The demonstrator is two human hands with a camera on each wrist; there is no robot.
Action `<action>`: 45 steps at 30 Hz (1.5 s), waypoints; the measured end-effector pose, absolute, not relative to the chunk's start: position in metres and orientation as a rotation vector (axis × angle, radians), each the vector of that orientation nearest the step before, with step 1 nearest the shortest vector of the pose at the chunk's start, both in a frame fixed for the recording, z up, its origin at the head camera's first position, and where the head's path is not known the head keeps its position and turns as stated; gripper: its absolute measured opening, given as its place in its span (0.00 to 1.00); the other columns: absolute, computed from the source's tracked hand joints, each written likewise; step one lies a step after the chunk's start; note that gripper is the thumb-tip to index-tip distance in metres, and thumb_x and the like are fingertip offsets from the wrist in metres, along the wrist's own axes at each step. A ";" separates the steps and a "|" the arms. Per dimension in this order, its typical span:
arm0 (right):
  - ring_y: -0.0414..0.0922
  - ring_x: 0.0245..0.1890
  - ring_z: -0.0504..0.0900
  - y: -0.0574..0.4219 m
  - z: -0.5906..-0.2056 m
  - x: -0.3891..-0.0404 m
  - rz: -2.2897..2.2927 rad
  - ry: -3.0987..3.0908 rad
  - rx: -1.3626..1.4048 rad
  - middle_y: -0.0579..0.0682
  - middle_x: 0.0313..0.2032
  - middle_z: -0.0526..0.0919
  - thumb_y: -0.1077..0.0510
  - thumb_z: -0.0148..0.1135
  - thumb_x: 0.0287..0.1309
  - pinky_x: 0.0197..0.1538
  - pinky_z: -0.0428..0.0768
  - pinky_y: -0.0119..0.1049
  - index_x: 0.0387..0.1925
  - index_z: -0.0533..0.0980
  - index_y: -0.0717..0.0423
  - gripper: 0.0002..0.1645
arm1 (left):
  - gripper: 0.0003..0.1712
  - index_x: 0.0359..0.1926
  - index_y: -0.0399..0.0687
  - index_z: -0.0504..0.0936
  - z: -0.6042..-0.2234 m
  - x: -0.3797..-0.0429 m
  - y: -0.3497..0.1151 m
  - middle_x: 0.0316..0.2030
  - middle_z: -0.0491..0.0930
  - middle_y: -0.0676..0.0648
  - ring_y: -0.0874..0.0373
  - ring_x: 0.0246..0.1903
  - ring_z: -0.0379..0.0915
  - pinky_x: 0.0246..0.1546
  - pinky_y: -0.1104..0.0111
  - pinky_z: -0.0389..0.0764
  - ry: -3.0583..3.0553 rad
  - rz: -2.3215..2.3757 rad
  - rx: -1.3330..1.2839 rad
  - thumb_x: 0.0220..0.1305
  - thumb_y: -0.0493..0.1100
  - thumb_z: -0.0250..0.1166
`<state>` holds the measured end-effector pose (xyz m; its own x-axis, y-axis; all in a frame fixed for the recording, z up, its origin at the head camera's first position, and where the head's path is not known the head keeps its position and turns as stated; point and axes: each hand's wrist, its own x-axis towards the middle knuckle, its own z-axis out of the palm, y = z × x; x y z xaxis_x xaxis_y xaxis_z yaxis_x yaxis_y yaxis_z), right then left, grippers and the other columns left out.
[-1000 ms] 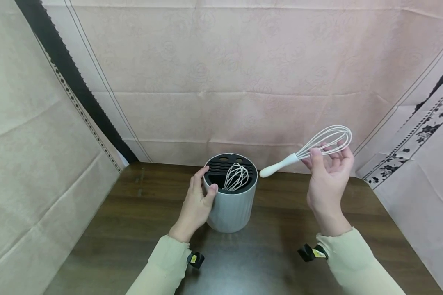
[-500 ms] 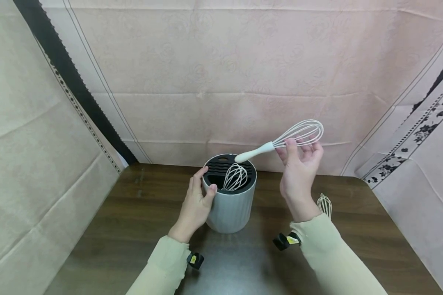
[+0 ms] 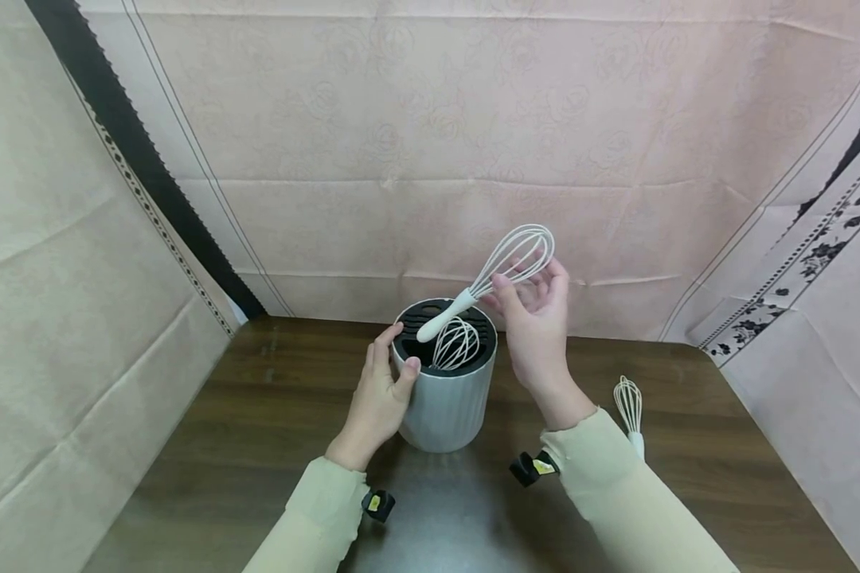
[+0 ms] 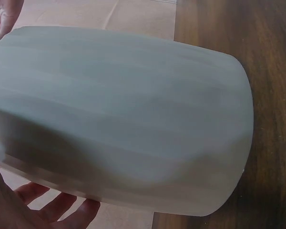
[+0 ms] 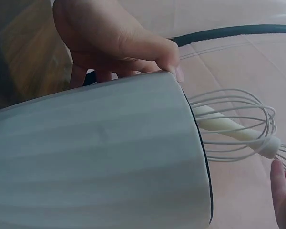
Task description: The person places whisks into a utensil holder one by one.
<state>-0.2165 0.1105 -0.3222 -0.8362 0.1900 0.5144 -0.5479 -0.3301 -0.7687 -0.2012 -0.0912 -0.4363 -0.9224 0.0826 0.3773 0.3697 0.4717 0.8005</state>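
A grey ribbed utensil holder (image 3: 444, 414) with a black slotted insert stands upright on the table. My left hand (image 3: 374, 402) grips its left side, fingers and thumb at the rim; the left wrist view shows the fingers (image 4: 57, 207) against the holder wall. Inside, one whisk (image 3: 456, 342) stands with its white wire loops sticking out of the opening. My right hand (image 3: 541, 342) holds another white whisk (image 3: 446, 315) by its wires, handle slanting down to the left over the insert. In the right wrist view that handle (image 5: 229, 129) shows behind the first whisk's wires.
A third white whisk (image 3: 629, 406) lies on the brown wooden table (image 3: 287, 446) to the right, partly behind the right sleeve (image 3: 616, 477). Patterned cloth (image 3: 430, 143) hangs close behind the table and along both sides.
My right hand has carried the whisk leftward to above the holder, and its handle now slopes more steeply. The whisk on the table has come into sight. My left hand stays put.
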 end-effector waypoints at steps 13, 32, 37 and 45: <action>0.61 0.51 0.77 0.084 -0.294 -0.198 1.780 -2.009 0.683 0.64 0.55 0.67 0.69 0.61 0.59 0.49 0.79 0.44 0.65 0.54 0.64 0.37 | 0.33 0.73 0.71 0.49 -0.437 -0.202 -0.092 0.67 0.56 0.46 0.45 0.63 0.61 0.56 0.41 0.67 -2.454 -1.416 -0.372 0.72 0.62 0.48; 0.42 0.46 0.81 0.085 -0.324 -0.209 1.472 -2.287 0.741 0.50 0.53 0.74 0.51 0.69 0.57 0.50 0.78 0.41 0.68 0.58 0.51 0.42 | 0.33 0.72 0.71 0.48 -0.436 -0.202 -0.091 0.66 0.56 0.45 0.44 0.63 0.61 0.55 0.40 0.67 -2.470 -1.414 -0.367 0.72 0.63 0.47; 0.44 0.49 0.80 0.086 -0.326 -0.208 1.432 -2.247 0.778 0.48 0.54 0.77 0.49 0.68 0.58 0.51 0.78 0.42 0.66 0.65 0.48 0.36 | 0.33 0.72 0.71 0.48 -0.436 -0.202 -0.091 0.65 0.57 0.45 0.45 0.62 0.62 0.56 0.41 0.68 -2.476 -1.410 -0.358 0.71 0.64 0.47; 0.43 0.47 0.81 0.086 -0.328 -0.209 1.397 -2.205 0.834 0.47 0.50 0.80 0.52 0.66 0.60 0.49 0.79 0.40 0.60 0.73 0.51 0.27 | 0.34 0.73 0.70 0.46 -0.436 -0.201 -0.091 0.65 0.56 0.45 0.45 0.62 0.62 0.56 0.42 0.68 -2.480 -1.410 -0.367 0.71 0.64 0.47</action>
<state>-0.2089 0.0864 -0.3280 -0.7426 -0.2709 0.6125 -0.6695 0.3228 -0.6690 -0.2012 -0.0914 -0.4364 -0.9330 0.0873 0.3493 0.3448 0.4959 0.7970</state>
